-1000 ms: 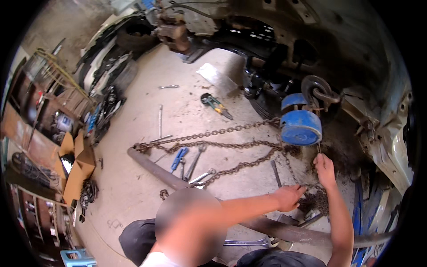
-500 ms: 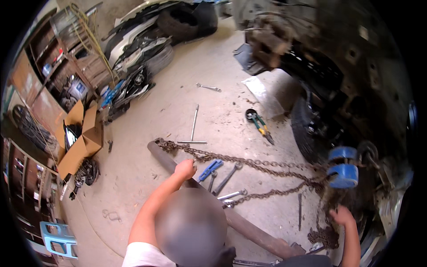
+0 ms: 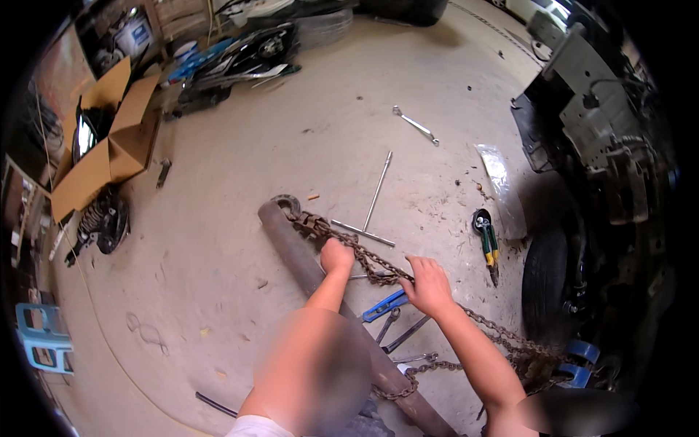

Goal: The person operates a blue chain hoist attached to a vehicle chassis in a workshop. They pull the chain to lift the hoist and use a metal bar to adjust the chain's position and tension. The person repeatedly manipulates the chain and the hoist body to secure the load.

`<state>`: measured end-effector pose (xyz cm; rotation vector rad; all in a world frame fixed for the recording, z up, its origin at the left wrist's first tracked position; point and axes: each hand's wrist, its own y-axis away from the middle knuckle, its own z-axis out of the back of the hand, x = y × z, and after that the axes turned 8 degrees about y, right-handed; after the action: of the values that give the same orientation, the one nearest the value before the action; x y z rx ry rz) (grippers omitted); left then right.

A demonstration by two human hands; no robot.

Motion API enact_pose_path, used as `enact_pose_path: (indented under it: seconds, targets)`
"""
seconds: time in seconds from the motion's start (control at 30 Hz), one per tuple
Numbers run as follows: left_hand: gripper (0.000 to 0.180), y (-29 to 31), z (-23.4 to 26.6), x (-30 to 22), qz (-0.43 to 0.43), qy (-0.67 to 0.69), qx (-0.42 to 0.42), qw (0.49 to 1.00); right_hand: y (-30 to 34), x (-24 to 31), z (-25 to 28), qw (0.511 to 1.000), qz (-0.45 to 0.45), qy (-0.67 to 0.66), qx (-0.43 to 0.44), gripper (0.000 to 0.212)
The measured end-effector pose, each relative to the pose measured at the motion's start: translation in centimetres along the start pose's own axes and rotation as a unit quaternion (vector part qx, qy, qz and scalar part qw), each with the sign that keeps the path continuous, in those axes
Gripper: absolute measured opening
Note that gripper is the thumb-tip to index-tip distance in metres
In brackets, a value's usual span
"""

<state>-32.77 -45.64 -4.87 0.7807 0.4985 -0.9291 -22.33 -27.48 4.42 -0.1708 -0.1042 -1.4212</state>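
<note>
A rusty chain (image 3: 320,227) runs from a hook-like metal piece (image 3: 285,204) at the far end of a thick brown metal pipe (image 3: 286,240) toward a blue chain hoist (image 3: 580,364) at the lower right. Beside the pipe, my left hand (image 3: 337,258) is closed on the chain. My right hand (image 3: 429,285) grips the same chain a little farther right, its fingers bent over the links. Just below lie a blue-handled tool (image 3: 382,306) and several wrenches, partly covered by the pipe and my forearms. A blurred patch hides part of my left arm and the pipe's middle.
A T-handle wrench (image 3: 377,191), a double-ended wrench (image 3: 416,125) and green-and-yellow-handled snips (image 3: 489,244) lie on the concrete floor. Vehicle parts and a tyre (image 3: 546,284) stand at right. An opened cardboard box (image 3: 91,171) and a light-blue stool (image 3: 42,335) are at left.
My right hand has moved from beside the hoist at lower right to the chain near the pipe. My left hand has shifted from over the pipe onto the chain. The view has turned.
</note>
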Motion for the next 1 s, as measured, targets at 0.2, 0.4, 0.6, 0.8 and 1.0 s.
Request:
enact_pose_path:
  seconds: [0.2,0.4,0.6,0.8,1.0]
  targets:
    - [0.03,-0.1,-0.2,-0.4,-0.029,-0.049,0.004,0.998,-1.6,0.2,-1.6,0.964,-0.077,-0.064,0.247,0.031]
    - [0.043,-1.7,-3.2,2.0,-0.086,0.023,-0.043,0.995,-2.8,3.8,6.2,0.947,-0.066,-0.186,0.252,0.03]
    - [0.03,-2.0,-5.3,3.6,-0.138,0.048,-0.053,0.988,-3.7,5.1,8.6,0.928,-0.106,-0.284,0.216,0.028]
    - [0.017,5.8,-3.5,1.5,0.187,0.609,0.168,0.752,-3.1,3.1,7.2,0.933,-0.132,-0.255,0.218,0.027]
    - [0.021,10.7,1.5,1.4,0.187,0.571,0.182,0.778,-3.6,3.1,4.3,0.947,-0.116,-0.197,0.227,0.03]
